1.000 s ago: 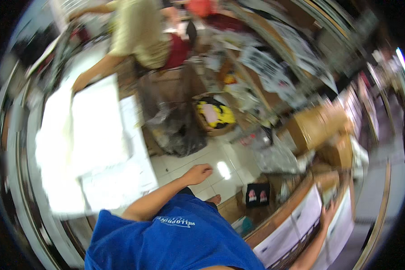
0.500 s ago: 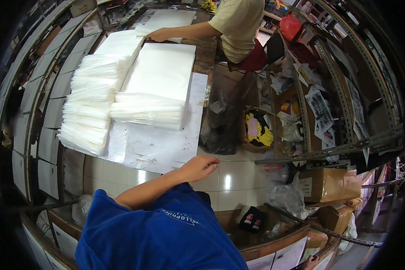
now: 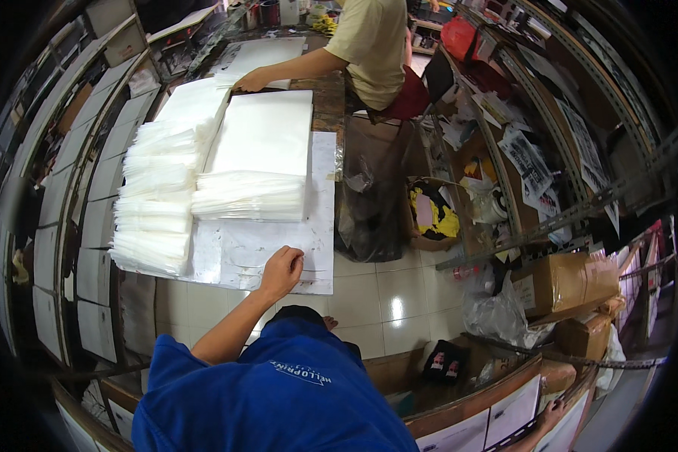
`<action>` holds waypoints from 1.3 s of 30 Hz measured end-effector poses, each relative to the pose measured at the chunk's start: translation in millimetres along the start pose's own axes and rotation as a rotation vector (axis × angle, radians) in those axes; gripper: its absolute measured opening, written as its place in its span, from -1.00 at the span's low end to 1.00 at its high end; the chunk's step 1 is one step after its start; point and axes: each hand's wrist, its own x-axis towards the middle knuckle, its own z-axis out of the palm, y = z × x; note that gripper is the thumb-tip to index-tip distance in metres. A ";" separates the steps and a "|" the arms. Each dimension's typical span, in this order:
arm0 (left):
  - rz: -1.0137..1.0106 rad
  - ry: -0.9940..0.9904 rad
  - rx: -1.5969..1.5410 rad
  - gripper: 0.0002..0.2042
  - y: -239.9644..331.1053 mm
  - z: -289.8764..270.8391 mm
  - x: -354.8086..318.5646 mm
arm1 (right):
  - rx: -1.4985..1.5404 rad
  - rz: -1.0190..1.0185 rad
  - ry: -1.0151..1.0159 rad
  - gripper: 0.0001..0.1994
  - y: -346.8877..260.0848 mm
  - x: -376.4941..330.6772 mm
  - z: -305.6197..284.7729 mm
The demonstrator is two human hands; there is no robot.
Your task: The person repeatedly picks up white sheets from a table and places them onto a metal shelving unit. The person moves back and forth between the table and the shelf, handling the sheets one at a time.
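Head view, looking down over the person's blue shirt (image 3: pixel 279 392) at 6 o'clock. The left hand (image 3: pixel 281 273), just below the picture's middle, rests on the near edge of a large white sheet of paper (image 3: pixel 318 218) that covers the table. Its fingers are bent and close together, tips down on the sheet. Whether they pinch the edge or only press on it cannot be told. The right hand (image 3: pixel 554 409), at 4 o'clock by the picture's rim, touches the top of a counter front with paper labels. It is small and partly cut off, so its fingers cannot be read.

Beyond the left hand, at 11 o'clock from it, lies a stack of clear plastic bags (image 3: pixel 248 197), with a flat white pile (image 3: pixel 264 132) behind. To the left, at 9 to 10 o'clock, stepped bundles of bags (image 3: pixel 154 215) run along the table's side. Judged from this, much sorting and piling is done, while the near strip of the sheet under the hand holds no bags.

At 12 o'clock a co-worker's hand (image 3: pixel 250 80) lies on the far end of the piles. At 2 o'clock from the left hand a dark plastic sack (image 3: pixel 369 203) hangs at the table's side, beside a bin of yellow scraps (image 3: pixel 437 215). Cardboard boxes (image 3: pixel 561 282) stand at 3 o'clock.

The shelves at the rim are bent and too dark to read.
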 end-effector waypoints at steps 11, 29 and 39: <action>0.139 0.037 0.066 -0.92 -32.3 35.7 4.1 | 0.126 0.074 0.061 -0.56 -55.6 -20.1 -24.3; 0.108 0.021 0.159 -0.86 -40.3 41.7 -0.1 | -0.065 0.326 0.022 -0.70 -116.8 -19.4 -62.7; 0.183 0.100 0.087 -0.97 -18.3 34.6 7.4 | -0.015 -0.025 0.135 -0.68 -44.8 -17.4 -18.5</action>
